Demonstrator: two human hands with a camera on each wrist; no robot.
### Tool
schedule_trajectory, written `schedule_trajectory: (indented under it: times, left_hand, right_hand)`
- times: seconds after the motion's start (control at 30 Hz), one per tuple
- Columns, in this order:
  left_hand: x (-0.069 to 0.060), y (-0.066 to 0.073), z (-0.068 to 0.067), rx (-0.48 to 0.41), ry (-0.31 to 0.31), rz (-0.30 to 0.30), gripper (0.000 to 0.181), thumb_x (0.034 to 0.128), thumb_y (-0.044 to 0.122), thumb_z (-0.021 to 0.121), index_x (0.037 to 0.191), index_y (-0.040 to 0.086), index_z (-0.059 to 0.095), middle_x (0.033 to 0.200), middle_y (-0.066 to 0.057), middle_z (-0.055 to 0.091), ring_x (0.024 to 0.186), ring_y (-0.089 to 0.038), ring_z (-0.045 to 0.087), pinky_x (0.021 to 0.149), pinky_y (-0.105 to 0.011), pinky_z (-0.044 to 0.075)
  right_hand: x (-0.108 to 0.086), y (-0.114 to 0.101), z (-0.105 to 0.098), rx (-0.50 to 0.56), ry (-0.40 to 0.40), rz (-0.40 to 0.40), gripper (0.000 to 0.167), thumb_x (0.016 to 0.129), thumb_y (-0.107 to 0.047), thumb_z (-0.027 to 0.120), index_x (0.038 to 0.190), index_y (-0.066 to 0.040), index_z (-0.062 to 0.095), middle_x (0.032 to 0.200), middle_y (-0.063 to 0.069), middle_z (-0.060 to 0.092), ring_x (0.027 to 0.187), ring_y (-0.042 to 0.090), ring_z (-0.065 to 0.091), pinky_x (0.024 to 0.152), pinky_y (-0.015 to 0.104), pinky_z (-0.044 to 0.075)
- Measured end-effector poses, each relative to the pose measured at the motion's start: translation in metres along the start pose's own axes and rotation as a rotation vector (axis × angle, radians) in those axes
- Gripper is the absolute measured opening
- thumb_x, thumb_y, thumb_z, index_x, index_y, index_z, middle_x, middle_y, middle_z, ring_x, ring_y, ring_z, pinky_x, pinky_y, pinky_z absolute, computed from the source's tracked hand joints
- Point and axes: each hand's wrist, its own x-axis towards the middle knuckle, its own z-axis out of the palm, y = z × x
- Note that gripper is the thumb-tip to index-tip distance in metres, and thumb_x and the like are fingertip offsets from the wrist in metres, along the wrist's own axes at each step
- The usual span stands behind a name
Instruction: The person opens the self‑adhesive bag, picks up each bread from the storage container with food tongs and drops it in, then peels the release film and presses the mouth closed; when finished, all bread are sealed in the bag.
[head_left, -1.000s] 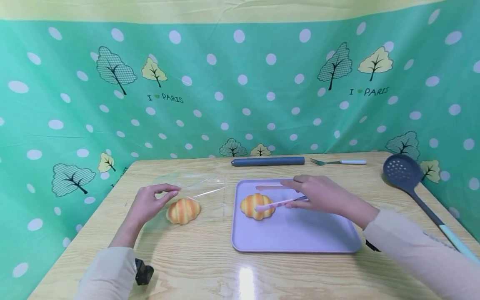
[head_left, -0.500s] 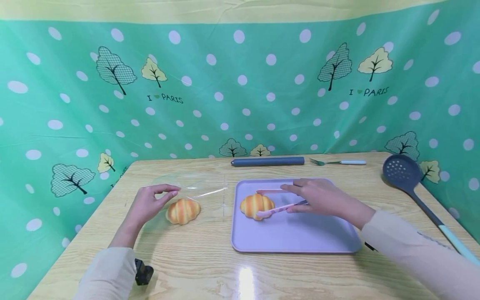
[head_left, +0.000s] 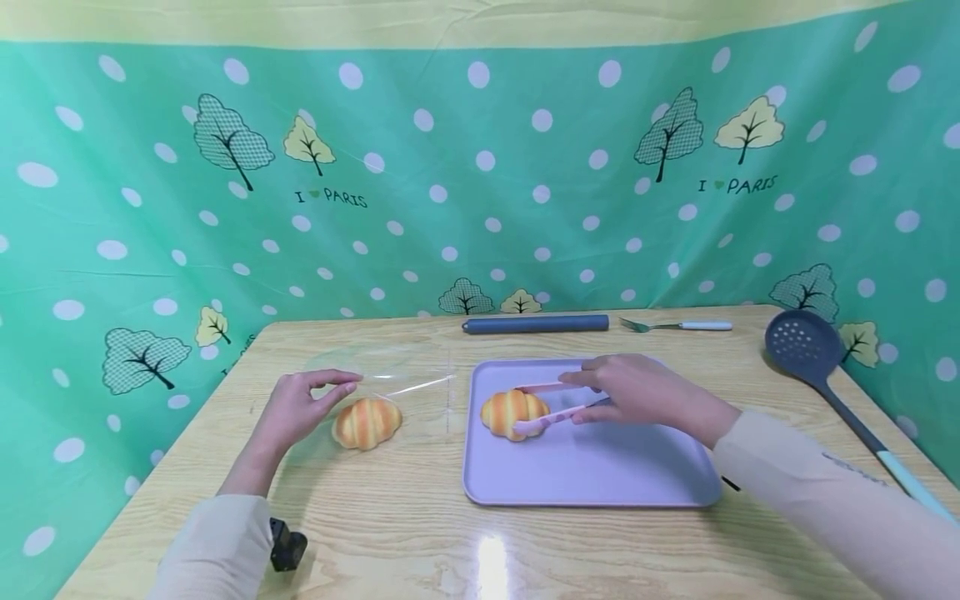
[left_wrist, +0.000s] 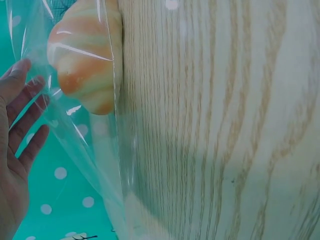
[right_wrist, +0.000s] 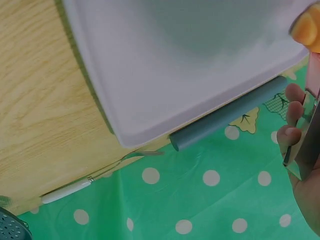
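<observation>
My left hand (head_left: 300, 408) pinches the edge of a clear plastic bag (head_left: 420, 408) between thumb and fingers. One croissant-shaped bread (head_left: 367, 423) lies in or under the clear film; the left wrist view shows the film (left_wrist: 85, 135) over this bread (left_wrist: 87, 60). A second bread (head_left: 504, 414) lies at the left end of the purple tray (head_left: 600, 475). My right hand (head_left: 637, 392) grips pink tongs (head_left: 551, 418), whose tips stand on either side of the second bread. In the right wrist view, fingers of my right hand (right_wrist: 305, 165) curl round the tongs' metal part (right_wrist: 306, 145).
Behind the tray lie a dark blue rod (head_left: 536, 324) and a fork with a white handle (head_left: 705, 325). A slotted ladle (head_left: 806, 346) lies along the right edge of the wooden table (head_left: 390, 525). A green dotted cloth (head_left: 480, 208) hangs behind.
The tong tips have come down around the bread on the tray, and their far arm has moved closer to it. My left hand stays where it was on the film.
</observation>
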Motion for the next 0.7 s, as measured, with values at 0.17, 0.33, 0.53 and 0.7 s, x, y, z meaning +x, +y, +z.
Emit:
schedule_trajectory:
  times: [0.17, 0.33, 0.53, 0.7]
  left_hand:
    - [0.0, -0.001, 0.002, 0.002, 0.002, 0.0, 0.018, 0.0976, 0.017, 0.071, 0.11, 0.007, 0.079, 0.11, -0.011, 0.076, 0.112, -0.04, 0.067, 0.095, -0.06, 0.051]
    - [0.0, -0.003, 0.002, 0.003, 0.004, 0.003, 0.017, 0.0978, 0.017, 0.071, 0.11, 0.008, 0.079, 0.109, -0.011, 0.076, 0.109, -0.038, 0.068, 0.093, -0.059, 0.052]
    - [0.0, -0.002, 0.003, 0.017, 0.004, 0.006, 0.017, 0.0982, 0.017, 0.07, 0.11, 0.007, 0.079, 0.109, -0.01, 0.076, 0.096, -0.031, 0.071, 0.085, -0.054, 0.053]
    - [0.0, -0.001, 0.004, 0.024, 0.005, 0.005, 0.017, 0.0981, 0.017, 0.07, 0.11, 0.007, 0.079, 0.108, -0.009, 0.077, 0.091, -0.025, 0.069, 0.08, -0.05, 0.052]
  right_hand:
    - [0.002, -0.001, -0.002, 0.047, 0.009, -0.005, 0.05, 0.09, -0.044, 0.076, 0.127, -0.011, 0.072, 0.072, -0.011, 0.058, 0.062, 0.004, 0.048, 0.055, 0.024, 0.042]
    - [0.002, -0.003, 0.002, 0.041, 0.03, 0.016, 0.048, 0.089, -0.044, 0.077, 0.126, -0.012, 0.074, 0.069, -0.013, 0.053, 0.06, 0.004, 0.042, 0.052, 0.022, 0.037]
    - [0.0, -0.005, 0.007, 0.017, 0.06, 0.016, 0.046, 0.089, -0.043, 0.077, 0.124, -0.013, 0.075, 0.069, -0.011, 0.058, 0.06, 0.004, 0.045, 0.052, 0.021, 0.038]
    - [-0.003, -0.005, 0.01, 0.007, 0.093, 0.005, 0.043, 0.089, -0.04, 0.078, 0.122, -0.012, 0.075, 0.069, -0.009, 0.061, 0.06, 0.004, 0.046, 0.053, 0.021, 0.04]
